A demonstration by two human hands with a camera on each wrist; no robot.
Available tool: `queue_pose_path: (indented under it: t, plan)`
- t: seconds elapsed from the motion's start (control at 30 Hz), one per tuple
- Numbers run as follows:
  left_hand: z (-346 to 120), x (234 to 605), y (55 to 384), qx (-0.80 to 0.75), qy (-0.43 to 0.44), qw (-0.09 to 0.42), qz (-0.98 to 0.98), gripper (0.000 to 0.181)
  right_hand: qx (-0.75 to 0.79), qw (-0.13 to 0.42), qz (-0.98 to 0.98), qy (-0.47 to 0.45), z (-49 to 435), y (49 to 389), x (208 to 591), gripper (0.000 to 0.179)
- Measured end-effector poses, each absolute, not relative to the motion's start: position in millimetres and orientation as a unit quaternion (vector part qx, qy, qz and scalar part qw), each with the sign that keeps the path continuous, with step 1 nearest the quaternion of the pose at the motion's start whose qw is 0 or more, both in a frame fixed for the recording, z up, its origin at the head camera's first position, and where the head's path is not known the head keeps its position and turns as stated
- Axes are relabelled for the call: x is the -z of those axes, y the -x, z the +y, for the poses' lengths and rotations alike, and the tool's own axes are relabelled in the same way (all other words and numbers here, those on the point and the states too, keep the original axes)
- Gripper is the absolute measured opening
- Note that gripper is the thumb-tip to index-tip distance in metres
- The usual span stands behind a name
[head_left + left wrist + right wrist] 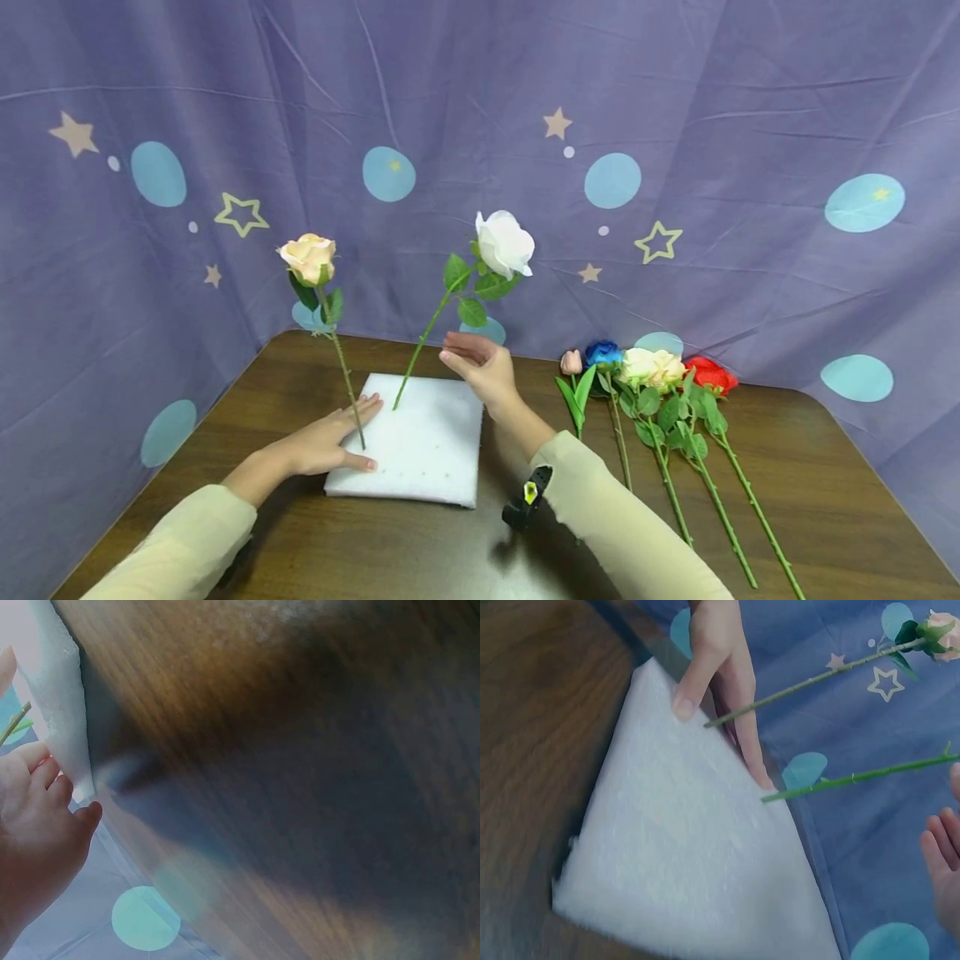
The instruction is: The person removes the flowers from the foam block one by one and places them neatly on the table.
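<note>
A white foam block lies on the table, and two artificial roses stand in it. The peach rose rises near its left side, tilted left. Farther back, the white rose leans to the right on a green stem. My left hand rests on the block's left edge, thumb and fingers spread on both sides of the peach rose's stem. My right hand hovers right of the white rose's stem, its fingers loosely extended and apart from the stem.
At the right of the wooden table lie a pink tulip, a blue rose, cream roses and a red rose, stems toward me. A patterned purple curtain hangs behind. Small holes dot the block's near part.
</note>
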State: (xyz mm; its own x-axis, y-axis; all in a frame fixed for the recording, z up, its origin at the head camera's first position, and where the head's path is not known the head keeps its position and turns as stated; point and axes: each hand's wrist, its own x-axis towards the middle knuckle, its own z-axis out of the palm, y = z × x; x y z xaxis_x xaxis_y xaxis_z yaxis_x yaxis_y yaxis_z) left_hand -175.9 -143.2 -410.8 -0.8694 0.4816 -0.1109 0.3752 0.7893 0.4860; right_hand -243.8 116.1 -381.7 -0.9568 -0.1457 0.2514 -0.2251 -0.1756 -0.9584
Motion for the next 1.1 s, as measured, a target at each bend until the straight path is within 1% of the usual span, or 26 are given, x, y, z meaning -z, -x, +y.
queue_pose_path:
  t: [0.13, 0.3, 0.37, 0.43, 0.5, 0.53, 0.57, 0.63, 0.7, 0.77, 0.8, 0.83, 0.9, 0.97, 1.03, 1.07, 1.1]
  plan:
    - [-143, 412, 176, -0.234, -0.228, 0.114, 0.938, 0.099, -0.746, -0.021, -0.646, -0.162, 108, 240, 380, 0.04]
    - [-143, 413, 174, -0.237, -0.227, 0.113, 0.938, 0.099, -0.738, -0.115, -0.623, -0.232, 103, 234, 384, 0.049]
    - [-143, 414, 173, -0.238, -0.226, 0.114, 0.938, 0.099, -0.729, -0.136, -0.619, -0.259, 102, 231, 387, 0.051]
    - [-143, 414, 173, -0.241, -0.224, 0.114, 0.937, 0.099, -0.715, -0.137, -0.623, -0.287, 100, 228, 390, 0.047]
    - [-143, 414, 172, -0.244, -0.224, 0.114, 0.937, 0.099, -0.694, -0.13, -0.635, -0.313, 99, 223, 392, 0.039]
    - [-144, 414, 172, -0.244, -0.224, 0.115, 0.937, 0.099, -0.681, -0.135, -0.646, -0.317, 99, 218, 389, 0.035]
    - [-144, 413, 172, -0.244, -0.224, 0.114, 0.937, 0.099, -0.663, -0.125, -0.662, -0.327, 99, 214, 386, 0.032]
    - [-144, 412, 171, -0.243, -0.224, 0.114, 0.937, 0.099, -0.597, -0.112, -0.716, -0.344, 103, 189, 357, 0.025]
    - [-144, 412, 171, -0.24, -0.223, 0.114, 0.938, 0.099, -0.56, -0.125, -0.743, -0.344, 109, 163, 325, 0.024]
    - [-144, 413, 171, -0.236, -0.222, 0.112, 0.939, 0.099, -0.556, -0.129, -0.73, -0.377, 116, 147, 307, 0.026]
    - [-144, 413, 171, -0.235, -0.221, 0.112, 0.94, 0.099, -0.565, -0.149, -0.714, -0.386, 119, 140, 299, 0.028]
    - [-144, 413, 171, -0.234, -0.221, 0.112, 0.94, 0.099, -0.595, -0.165, -0.683, -0.391, 119, 139, 300, 0.03]
    - [-144, 414, 171, -0.231, -0.221, 0.112, 0.941, 0.099, -0.618, -0.191, -0.632, -0.427, 120, 148, 315, 0.033]
    - [-144, 414, 171, -0.23, -0.222, 0.113, 0.941, 0.098, -0.617, -0.175, -0.627, -0.443, 121, 150, 320, 0.032]
    - [-144, 414, 171, -0.229, -0.223, 0.114, 0.941, 0.099, -0.586, -0.129, -0.668, -0.44, 119, 152, 323, 0.029]
    - [-144, 414, 171, -0.229, -0.223, 0.115, 0.941, 0.099, -0.617, -0.152, -0.634, -0.441, 118, 158, 332, 0.027]
    - [-144, 413, 171, -0.23, -0.224, 0.116, 0.94, 0.099, -0.605, -0.127, -0.654, -0.435, 116, 162, 337, 0.025]
